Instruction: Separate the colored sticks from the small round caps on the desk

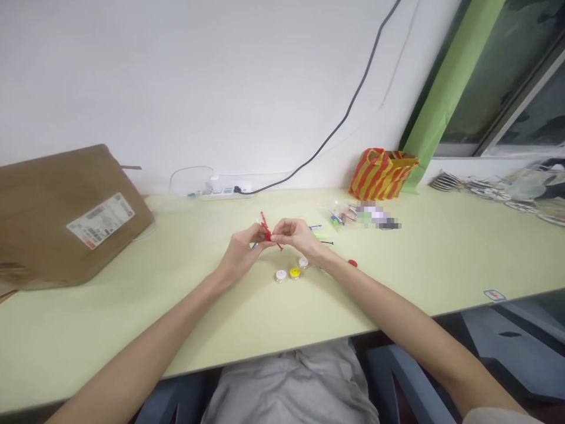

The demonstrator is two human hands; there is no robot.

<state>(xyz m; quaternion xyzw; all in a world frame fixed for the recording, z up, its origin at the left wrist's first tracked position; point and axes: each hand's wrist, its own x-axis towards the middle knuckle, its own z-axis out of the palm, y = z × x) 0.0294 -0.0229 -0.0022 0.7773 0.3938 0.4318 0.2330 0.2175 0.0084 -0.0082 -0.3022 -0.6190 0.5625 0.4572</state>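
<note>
A small red plastic piece (pixel 267 235) with thin rod-like arms is held above the table between my two hands. My left hand (pixel 247 246) pinches it from the left, fingers closed. From the other side my right hand (pixel 296 234) presses thumb and fingertips together on it; its exact grip is partly hidden. Just below them sit a white round-topped piece (pixel 281 274), a yellow one (pixel 295 272) and a second white one (pixel 303 262). A red round piece (pixel 352 263) lies beyond my right forearm. Behind my right hand show a blue stick (pixel 316 227) and a black stick (pixel 327 242).
A brown package (pixel 66 218) with a label stands at left. Along the wall lies a power strip (pixel 223 191) with a black cable (pixel 329 138). A clear bag of small parts (pixel 339 217), a striped bag (pixel 383 175) and patterned discs (pixel 488 190) are toward the right.
</note>
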